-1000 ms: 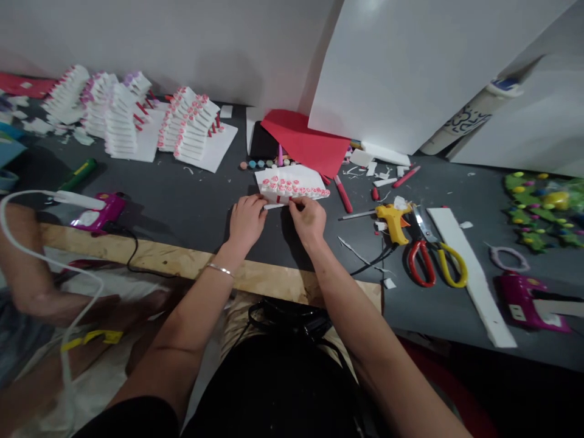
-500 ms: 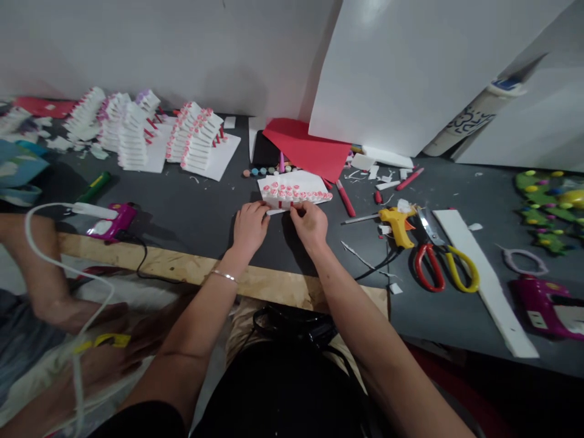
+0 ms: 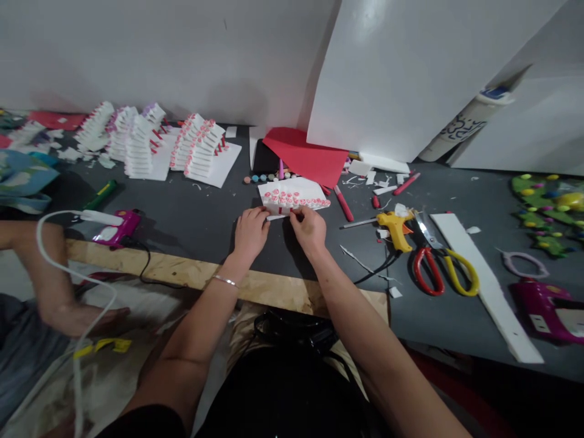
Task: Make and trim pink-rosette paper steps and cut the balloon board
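On the dark tabletop in front of me stands a small white craft piece (image 3: 296, 200), topped with rows of pink-red swirls and with short red strips (image 3: 280, 210) below them. A thin white strip (image 3: 277, 217) lies along its near side, between my hands. My left hand (image 3: 252, 234) is closed at the strip's left end, thumb and fingertips together. The fingers of my right hand (image 3: 309, 230) are pinched at the near edge of the piece, beside a red strip. What exactly sits between those fingertips is hidden.
To the right lie a yellow glue gun (image 3: 396, 230), scissors (image 3: 440, 261) and a long white foam strip (image 3: 486, 286). Red paper (image 3: 303, 155) and a red marker (image 3: 343, 203) are behind. Similar white pieces (image 3: 198, 149) stand back left. Another person's arm (image 3: 50, 274) is at far left.
The view has shifted slightly, so the table appears a little lower. Both my hands keep the same place at the craft piece. The other person's yellow-banded hand has moved down and away at left.
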Motion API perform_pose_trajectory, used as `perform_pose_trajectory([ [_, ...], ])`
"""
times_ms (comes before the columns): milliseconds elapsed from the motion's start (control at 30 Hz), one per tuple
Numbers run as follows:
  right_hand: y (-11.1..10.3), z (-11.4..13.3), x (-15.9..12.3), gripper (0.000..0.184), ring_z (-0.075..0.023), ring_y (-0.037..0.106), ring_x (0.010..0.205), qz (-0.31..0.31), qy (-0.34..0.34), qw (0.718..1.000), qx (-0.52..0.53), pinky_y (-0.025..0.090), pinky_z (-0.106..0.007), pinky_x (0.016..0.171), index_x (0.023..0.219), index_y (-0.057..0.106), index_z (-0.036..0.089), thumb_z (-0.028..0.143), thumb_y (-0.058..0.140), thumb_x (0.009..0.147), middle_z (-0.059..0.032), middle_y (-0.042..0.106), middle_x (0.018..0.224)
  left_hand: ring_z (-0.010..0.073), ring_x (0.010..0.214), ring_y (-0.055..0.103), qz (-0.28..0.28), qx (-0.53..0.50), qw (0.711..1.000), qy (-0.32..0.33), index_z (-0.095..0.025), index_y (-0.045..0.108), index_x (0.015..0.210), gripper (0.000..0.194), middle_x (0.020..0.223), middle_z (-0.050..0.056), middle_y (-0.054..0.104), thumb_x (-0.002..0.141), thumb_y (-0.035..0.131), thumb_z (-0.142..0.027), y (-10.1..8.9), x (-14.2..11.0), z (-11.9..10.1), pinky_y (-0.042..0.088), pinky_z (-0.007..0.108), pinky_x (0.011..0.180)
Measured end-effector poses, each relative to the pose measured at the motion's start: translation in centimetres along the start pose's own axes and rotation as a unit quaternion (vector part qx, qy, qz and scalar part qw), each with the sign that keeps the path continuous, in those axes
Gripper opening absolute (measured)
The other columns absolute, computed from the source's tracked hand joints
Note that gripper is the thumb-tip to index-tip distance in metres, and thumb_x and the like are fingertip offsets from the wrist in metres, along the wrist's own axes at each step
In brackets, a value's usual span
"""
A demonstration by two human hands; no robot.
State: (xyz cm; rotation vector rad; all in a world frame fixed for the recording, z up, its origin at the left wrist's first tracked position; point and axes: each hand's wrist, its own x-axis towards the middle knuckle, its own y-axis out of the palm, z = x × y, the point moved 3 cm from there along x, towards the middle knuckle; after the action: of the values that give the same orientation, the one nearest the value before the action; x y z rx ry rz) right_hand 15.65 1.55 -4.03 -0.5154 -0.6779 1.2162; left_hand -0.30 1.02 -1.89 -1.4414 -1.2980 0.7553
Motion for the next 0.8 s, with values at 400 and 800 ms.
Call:
perform_pose_trajectory([
  [400,-0.01,-0.11,0.1,0.015,-0.0209,0.066,0.081,0.002,0.009,1.0,0.013,0.045,-0.029,0.072,0.086,0.069,0.019,0.027,0.056,0.087,-0.0054,0.074,0.085,0.0295,0.12,0.053,-0.008,0.008,1.0,-0.006,-0.019,0.065,0.116,0.028,0.127,0.012,0.065,0.091,0.053,-0.018,0.17,0.01,0.13,0.044,0.045,0.096],
  [800,0.07,-0.52,0.27,0.017,-0.0218,0.066,0.081,-0.011,-0.008,0.999,0.05,0.046,-0.031,0.076,0.083,0.07,0.019,0.027,0.056,0.087,-0.0062,0.074,0.084,0.0313,0.12,0.054,-0.006,0.005,1.0,-0.002,-0.015,0.067,0.116,0.028,0.127,0.014,0.066,0.091,0.055,-0.017,0.18,0.08,0.08,0.044,0.046,0.096],
])
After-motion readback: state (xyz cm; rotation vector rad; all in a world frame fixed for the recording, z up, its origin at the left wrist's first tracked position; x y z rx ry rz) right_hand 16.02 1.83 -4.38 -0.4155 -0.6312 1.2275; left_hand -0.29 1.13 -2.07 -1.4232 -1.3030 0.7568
